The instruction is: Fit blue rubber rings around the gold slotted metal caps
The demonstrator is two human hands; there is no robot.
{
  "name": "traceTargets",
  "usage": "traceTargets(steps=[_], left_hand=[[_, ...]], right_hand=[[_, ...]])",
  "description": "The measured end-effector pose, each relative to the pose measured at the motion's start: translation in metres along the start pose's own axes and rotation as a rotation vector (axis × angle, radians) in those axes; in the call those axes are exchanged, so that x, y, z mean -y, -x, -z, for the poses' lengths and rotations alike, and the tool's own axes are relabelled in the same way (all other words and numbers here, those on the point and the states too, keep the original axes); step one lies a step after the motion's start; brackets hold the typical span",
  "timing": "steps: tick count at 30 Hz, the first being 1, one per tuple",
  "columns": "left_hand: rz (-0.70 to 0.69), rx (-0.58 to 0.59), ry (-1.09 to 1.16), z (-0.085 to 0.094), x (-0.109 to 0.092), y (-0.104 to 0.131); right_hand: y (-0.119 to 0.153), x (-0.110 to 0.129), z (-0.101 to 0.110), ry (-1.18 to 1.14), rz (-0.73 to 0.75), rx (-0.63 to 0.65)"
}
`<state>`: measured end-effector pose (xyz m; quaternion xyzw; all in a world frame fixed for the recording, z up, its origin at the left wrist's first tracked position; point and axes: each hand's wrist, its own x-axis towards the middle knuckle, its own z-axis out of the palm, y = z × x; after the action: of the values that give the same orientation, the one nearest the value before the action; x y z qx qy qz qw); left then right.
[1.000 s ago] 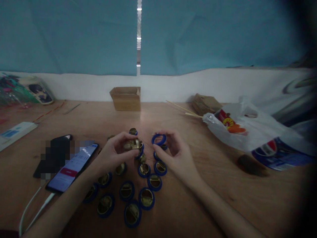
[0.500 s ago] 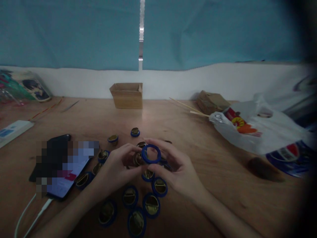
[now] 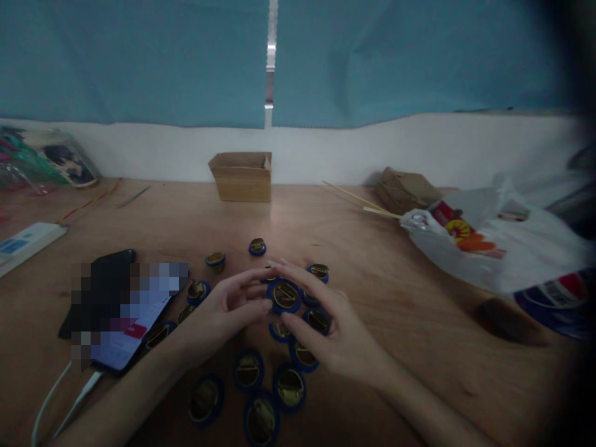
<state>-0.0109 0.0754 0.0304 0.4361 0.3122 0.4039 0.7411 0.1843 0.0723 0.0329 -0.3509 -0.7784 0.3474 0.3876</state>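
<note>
Between my two hands, above the table, is a round pin badge (image 3: 285, 295) with a gold back, a pin bar and a blue ring around its edge. My left hand (image 3: 223, 310) has its thumb and fingertips at the badge's left edge. From the other side, my right hand (image 3: 328, 320) curves its fingers over the top and holds its thumb under the lower edge. Beneath and around the hands lie several similar blue-rimmed badges (image 3: 288, 388), pin side up. My right hand partly covers some of them.
Two phones (image 3: 139, 323) lie on the left with white cables (image 3: 84, 397). Farther left is a white power strip (image 3: 30, 245). An open cardboard box (image 3: 244, 185) stands at the back. To the right are a brown paper bag (image 3: 405, 189), thin sticks (image 3: 354, 197) and a plastic bag (image 3: 521, 248).
The blue ring, hollow before in my right hand, now surrounds the gold badge back that was by my left fingers. My hands have come closer together. The view has shifted slightly.
</note>
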Motion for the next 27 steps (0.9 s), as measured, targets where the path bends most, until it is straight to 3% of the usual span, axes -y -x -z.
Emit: traceTargets(steps=[13,27], left_hand=[[0.004,-0.072,0.025,-0.0008,0.0069,-0.0029],[-0.011,-0.107,-0.11,-0.0075,0.0106,-0.0039]], right_hand=[[0.0031,-0.0027,0.0019,-0.164,-0.079,0.083],[0.0033,-0.0051,0.0008,-0.38,-0.115,0.033]])
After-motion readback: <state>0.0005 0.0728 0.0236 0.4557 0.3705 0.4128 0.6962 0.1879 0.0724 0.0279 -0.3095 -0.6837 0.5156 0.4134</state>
